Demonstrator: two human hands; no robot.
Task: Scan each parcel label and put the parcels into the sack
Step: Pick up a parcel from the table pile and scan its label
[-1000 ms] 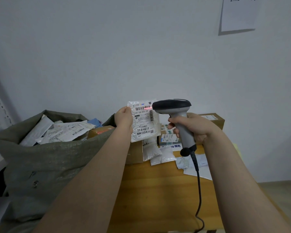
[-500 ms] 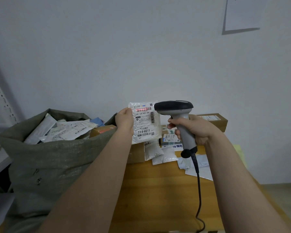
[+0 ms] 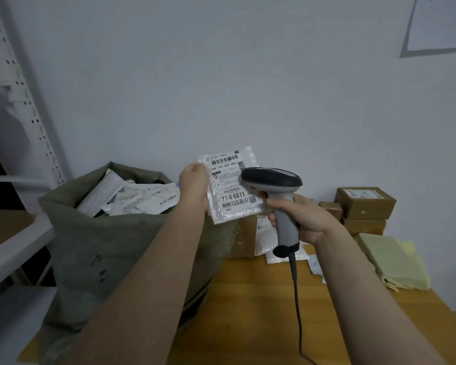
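Note:
My left hand (image 3: 194, 187) pinches the left edge of a small clear bubble-wrap parcel (image 3: 231, 196), held upright with its white barcode label facing me. My right hand (image 3: 299, 219) grips the grey handle of a black-headed barcode scanner (image 3: 273, 180), whose head overlaps the parcel's right side. No red scan line shows on the label. The grey-green sack (image 3: 103, 238) stands open at the left, filled with several white parcels (image 3: 134, 197), just below and left of the held parcel.
On the wooden table (image 3: 248, 299) lie brown cardboard boxes (image 3: 365, 204) at the back right, a yellow padded envelope (image 3: 391, 262) and several white packets (image 3: 265, 241). The scanner cable (image 3: 296, 293) hangs down over the table. A white metal shelf rack (image 3: 24, 106) stands at the left.
The red scan line on the barcode has gone out. The parcel is tilted slightly and both hands and the view have shifted left, nearer the sack.

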